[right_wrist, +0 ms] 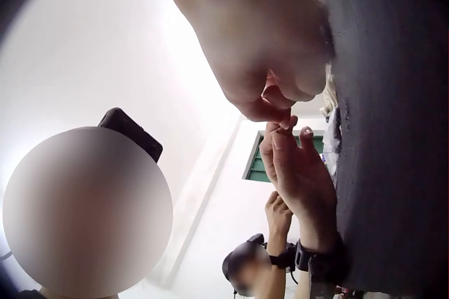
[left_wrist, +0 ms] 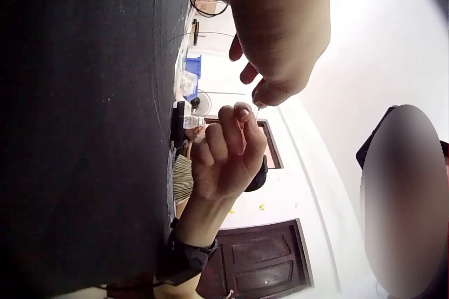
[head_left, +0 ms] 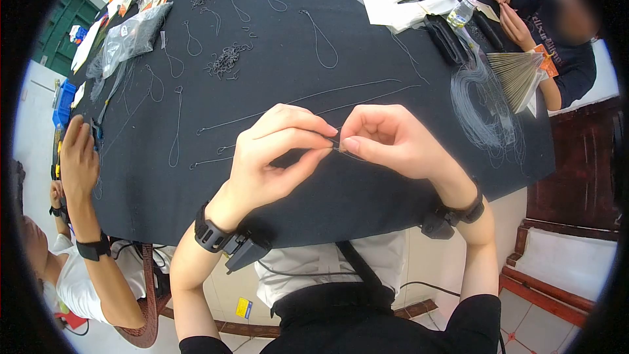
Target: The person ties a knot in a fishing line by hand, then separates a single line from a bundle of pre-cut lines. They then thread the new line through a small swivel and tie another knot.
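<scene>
Together, the left hand (head_left: pixel 278 147) and right hand (head_left: pixel 391 141) pinched a thin line (head_left: pixel 336 149), its ends hard to make out, above the near bench (head_left: pixel 347 213); a loosened grip could have let it slip.

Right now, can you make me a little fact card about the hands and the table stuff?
Left hand: pinches a thin strand
Right hand: pinches the thin strand too
Table covering: black cloth
On it: looped cords, pile of small dark metal pieces, coil of clear line, clear plastic bag
Neighbours: person in white top, picture left; person in dark top, picture right
Too small to tell: any knot
</scene>
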`<act>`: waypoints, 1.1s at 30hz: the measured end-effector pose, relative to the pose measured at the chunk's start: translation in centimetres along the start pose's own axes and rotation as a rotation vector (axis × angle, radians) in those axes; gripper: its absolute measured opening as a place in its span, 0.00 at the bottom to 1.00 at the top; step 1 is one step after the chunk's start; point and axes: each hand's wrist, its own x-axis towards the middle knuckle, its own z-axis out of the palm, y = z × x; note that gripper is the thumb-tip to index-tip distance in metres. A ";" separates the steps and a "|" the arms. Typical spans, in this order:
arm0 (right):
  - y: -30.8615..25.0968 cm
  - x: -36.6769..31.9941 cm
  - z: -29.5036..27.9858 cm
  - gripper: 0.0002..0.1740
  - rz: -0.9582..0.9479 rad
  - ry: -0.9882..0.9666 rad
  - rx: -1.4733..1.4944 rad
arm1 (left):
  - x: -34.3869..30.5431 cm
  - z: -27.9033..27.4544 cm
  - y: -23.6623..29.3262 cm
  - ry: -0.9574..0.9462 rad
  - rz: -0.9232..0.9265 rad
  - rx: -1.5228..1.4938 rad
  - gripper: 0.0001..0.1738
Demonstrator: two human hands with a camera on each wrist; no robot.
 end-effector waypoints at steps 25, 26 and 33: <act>0.3 0.1 0.1 0.07 -0.029 -0.034 -0.030 | 0.0 0.1 0.1 0.005 0.009 -0.048 0.10; 0.3 0.1 0.1 0.07 -0.034 -0.034 -0.032 | 0.0 0.1 0.0 0.001 0.011 -0.049 0.10; 0.3 0.1 0.2 0.07 -0.027 -0.016 -0.070 | -0.2 0.1 0.0 -0.016 -0.016 -0.055 0.10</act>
